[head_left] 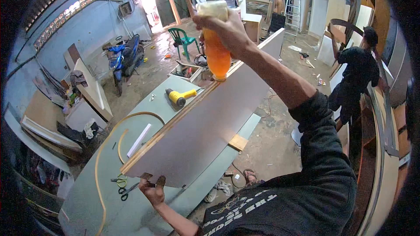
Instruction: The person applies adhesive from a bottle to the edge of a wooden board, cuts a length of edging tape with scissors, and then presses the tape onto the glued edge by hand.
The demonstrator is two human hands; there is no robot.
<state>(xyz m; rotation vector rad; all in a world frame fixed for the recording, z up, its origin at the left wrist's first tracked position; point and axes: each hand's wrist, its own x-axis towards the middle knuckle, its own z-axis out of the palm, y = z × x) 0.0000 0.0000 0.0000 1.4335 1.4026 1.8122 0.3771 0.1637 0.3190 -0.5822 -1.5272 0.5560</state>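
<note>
My right hand (227, 28) holds a squeeze bottle (216, 52) of orange liquid upside down, its tip touching the top edge of a long grey panel (205, 122). The panel stands tilted on its long edge over a pale green worktable (131, 209). My left hand (153, 190) grips the panel's near lower corner from underneath. A thin wooden strip runs along the panel's upper edge.
On the table lie a yellow power tool (179, 97), a curved band of edging (103, 148), a white strip (139, 140) and scissors (127, 191). A person in black (356, 78) works at curved shelving on the right. A motorbike (124, 59) and green chair (183, 40) stand behind.
</note>
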